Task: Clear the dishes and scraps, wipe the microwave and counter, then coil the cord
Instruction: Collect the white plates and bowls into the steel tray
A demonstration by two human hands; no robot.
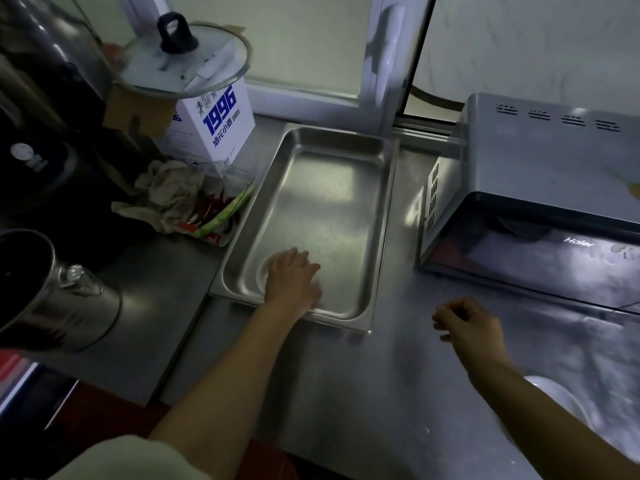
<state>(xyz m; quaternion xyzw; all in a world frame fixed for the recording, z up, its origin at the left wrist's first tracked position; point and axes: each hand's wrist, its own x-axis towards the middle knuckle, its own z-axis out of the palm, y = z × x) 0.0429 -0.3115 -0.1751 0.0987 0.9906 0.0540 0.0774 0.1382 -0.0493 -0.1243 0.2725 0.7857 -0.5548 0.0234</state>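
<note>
Microwave (540, 202) cut off at right; left hand (292, 278) blurred.

The scene is dim overall, with a cool, greyish cast. The main light seems to come from the frosted window (304, 39) at the back, which is the brightest area. It leaves soft, pale reflections on the floor of the steel tray (322, 188) and a broad sheen on the counter (346, 375). The left side falls into deep shadow, where dark vessels lose nearly all detail. The microwave (540, 202) door shows murky reflections. The left hand (292, 278) is smeared by motion blur at the fingers; the right hand (467, 323) is sharper. Wide-angle distortion bends the window frame and stretches forms near the edges, and the lower corners look soft.
</note>
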